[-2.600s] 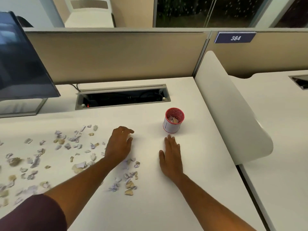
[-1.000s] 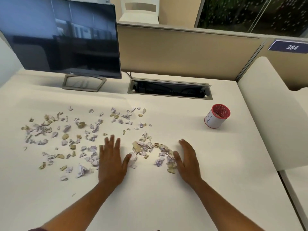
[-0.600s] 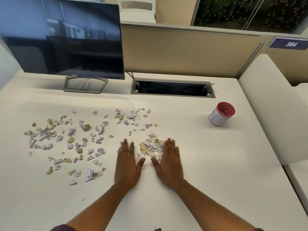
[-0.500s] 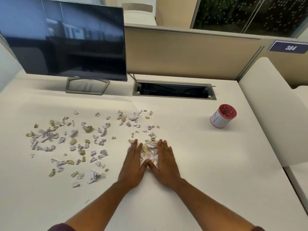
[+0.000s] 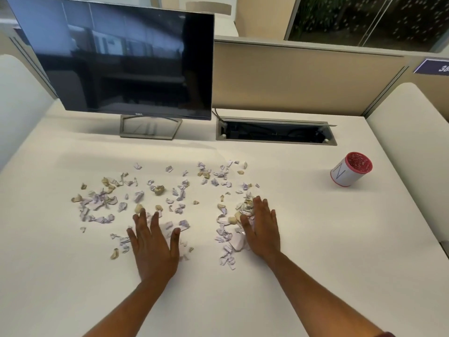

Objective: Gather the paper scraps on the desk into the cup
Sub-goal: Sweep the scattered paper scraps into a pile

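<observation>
Paper scraps [image 5: 179, 190] under both hands, left [image 5: 153, 244] & right [image 5: 262, 229], flat, fingers spread.

Even bright light, soft shadows, wide-angle bowing

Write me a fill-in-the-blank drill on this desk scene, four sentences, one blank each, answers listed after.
1. The cup has a rim coloured ____.
2. The cup stands to the ____ of the scraps.
3. Both hands, left hand and right hand, lie ____ on the desk, palms down.
4. The monitor screen is ____, showing only reflections.

Missing words: red; right; flat; off
</observation>
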The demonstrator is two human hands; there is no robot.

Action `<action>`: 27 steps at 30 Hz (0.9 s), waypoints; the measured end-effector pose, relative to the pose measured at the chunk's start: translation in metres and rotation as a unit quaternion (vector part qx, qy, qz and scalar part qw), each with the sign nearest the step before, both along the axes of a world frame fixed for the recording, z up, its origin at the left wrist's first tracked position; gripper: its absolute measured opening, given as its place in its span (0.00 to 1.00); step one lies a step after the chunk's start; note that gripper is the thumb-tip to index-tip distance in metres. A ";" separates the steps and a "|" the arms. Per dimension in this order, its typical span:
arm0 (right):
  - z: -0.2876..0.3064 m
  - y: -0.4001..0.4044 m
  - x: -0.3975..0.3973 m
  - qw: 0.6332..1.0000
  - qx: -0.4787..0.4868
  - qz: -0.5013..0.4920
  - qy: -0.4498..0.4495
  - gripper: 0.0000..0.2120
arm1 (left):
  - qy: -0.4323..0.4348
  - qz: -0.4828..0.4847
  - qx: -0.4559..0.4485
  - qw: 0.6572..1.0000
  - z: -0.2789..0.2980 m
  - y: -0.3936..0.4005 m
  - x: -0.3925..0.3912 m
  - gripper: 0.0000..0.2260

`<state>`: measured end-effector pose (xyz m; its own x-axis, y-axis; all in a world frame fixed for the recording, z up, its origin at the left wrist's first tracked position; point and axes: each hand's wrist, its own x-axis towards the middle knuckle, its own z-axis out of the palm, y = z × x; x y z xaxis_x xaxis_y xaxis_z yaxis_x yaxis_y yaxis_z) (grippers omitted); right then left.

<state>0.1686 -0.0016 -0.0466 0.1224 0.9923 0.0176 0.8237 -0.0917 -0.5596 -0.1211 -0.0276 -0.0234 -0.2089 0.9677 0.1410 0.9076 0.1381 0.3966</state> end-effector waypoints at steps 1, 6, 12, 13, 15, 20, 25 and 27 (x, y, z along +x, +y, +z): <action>0.001 0.000 -0.010 1.000 0.005 0.015 0.004 0.39 | -0.002 0.008 -0.014 1.000 -0.003 -0.003 -0.007 0.33; 0.001 -0.007 -0.058 0.995 0.017 0.094 0.003 0.39 | -0.070 -0.035 -0.076 0.994 -0.016 -0.009 -0.023 0.36; 0.001 -0.034 -0.059 0.988 0.047 -0.022 0.144 0.36 | -0.094 -0.088 -0.033 0.991 -0.011 -0.017 -0.031 0.32; -0.002 -0.046 -0.054 0.990 0.051 -0.057 0.120 0.38 | -0.081 -0.070 -0.025 0.994 -0.011 -0.019 -0.038 0.32; -0.009 -0.073 -0.048 0.994 0.038 -0.086 0.056 0.41 | -0.042 -0.019 -0.019 0.999 -0.013 -0.030 -0.058 0.33; -0.019 -0.100 -0.082 0.990 -0.022 -0.055 -0.125 0.48 | -0.026 0.148 -0.082 0.985 -0.022 -0.046 -0.098 0.37; -0.009 -0.064 -0.128 0.988 -0.059 -0.062 -0.128 0.47 | -0.031 0.035 -0.119 0.992 -0.014 -0.028 -0.057 0.36; -0.006 -0.044 -0.142 0.989 -0.063 -0.041 -0.127 0.46 | -0.064 -0.021 -0.131 0.989 -0.014 -0.019 -0.035 0.36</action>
<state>0.0263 -0.0458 -0.0523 0.2094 0.9757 -0.0646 0.9232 -0.2190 -0.3158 -0.1562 -0.0470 -0.0376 -0.1673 0.9759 -0.1403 0.8593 0.2141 0.4645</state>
